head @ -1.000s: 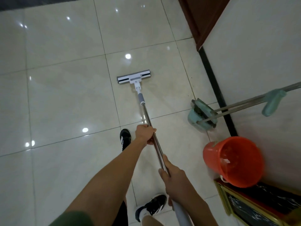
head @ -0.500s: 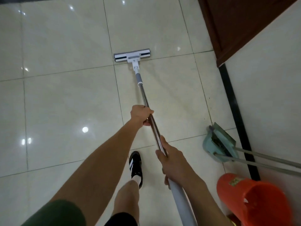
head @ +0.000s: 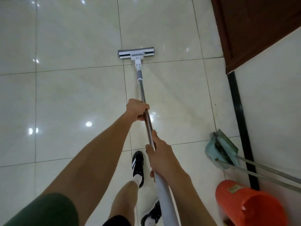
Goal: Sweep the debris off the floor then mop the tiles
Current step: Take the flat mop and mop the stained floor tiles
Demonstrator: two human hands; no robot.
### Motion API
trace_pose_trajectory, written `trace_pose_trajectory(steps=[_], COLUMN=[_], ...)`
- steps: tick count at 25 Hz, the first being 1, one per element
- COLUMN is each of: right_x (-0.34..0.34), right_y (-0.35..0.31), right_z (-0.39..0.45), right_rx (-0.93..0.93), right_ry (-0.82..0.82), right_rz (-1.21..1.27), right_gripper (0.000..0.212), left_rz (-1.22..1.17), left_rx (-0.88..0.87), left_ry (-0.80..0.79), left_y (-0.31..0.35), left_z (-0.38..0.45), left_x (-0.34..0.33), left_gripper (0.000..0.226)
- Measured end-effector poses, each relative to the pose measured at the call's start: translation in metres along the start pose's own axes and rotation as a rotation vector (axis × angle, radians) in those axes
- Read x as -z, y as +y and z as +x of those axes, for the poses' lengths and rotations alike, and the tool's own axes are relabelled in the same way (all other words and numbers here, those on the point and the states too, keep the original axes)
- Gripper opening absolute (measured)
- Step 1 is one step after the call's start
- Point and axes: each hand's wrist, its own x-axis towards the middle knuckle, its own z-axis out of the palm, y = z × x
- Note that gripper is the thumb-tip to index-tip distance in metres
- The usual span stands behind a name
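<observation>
open tiles [head: 73,95] left, bucket [head: 247,204], dustpan [head: 218,150] right

A brown wooden door [head: 254,30] stands far ahead and to the right of the right hand [head: 161,154]. A black skirting strip [head: 239,121] edges the pale wall [head: 273,95] well to that hand's right. A black striped shoe [head: 138,165] sits just left of it, below the left hand [head: 137,110].

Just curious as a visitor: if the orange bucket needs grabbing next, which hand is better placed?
Probably the right hand: it grips the mop handle on the bucket side; the left hand grips farther away.
</observation>
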Motion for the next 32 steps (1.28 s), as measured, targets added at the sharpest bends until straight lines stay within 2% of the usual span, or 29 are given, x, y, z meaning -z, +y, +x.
trace_pose_trajectory(steps=[11, 15, 24, 28, 32], right_x=[-0.035, -0.047, -0.031, -0.041, -0.065], right_y=[0.122, 0.122, 0.073, 0.001, -0.110], right_z=[-0.182, -0.205, -0.115, -0.041, 0.047], right_rx=[0.056, 0.033, 0.078, 0.061, 0.036], right_ry=[-0.217, -0.266, -0.158, -0.169, -0.197], right_rz=[-0.199, -0.126, -0.339, -0.323, -0.283], right_gripper=[0.063, 0.063, 0.059, 0.057, 0.061], left_rz=[-0.052, -0.089, -0.215, -0.254, -0.287], left_rx=[0.113, 0.121, 0.082, 0.082, 0.116], left_ry=[0.038, 0.105, 0.093, 0.097, 0.116], left_y=[-0.182, -0.200, -0.134, -0.079, -0.010], left_z=[-0.172, -0.198, -0.123, -0.048, 0.051], left_x=[-0.010, 0.006, 0.021, 0.070, 0.154], left_gripper=[0.011, 0.011, 0.011, 0.012, 0.011])
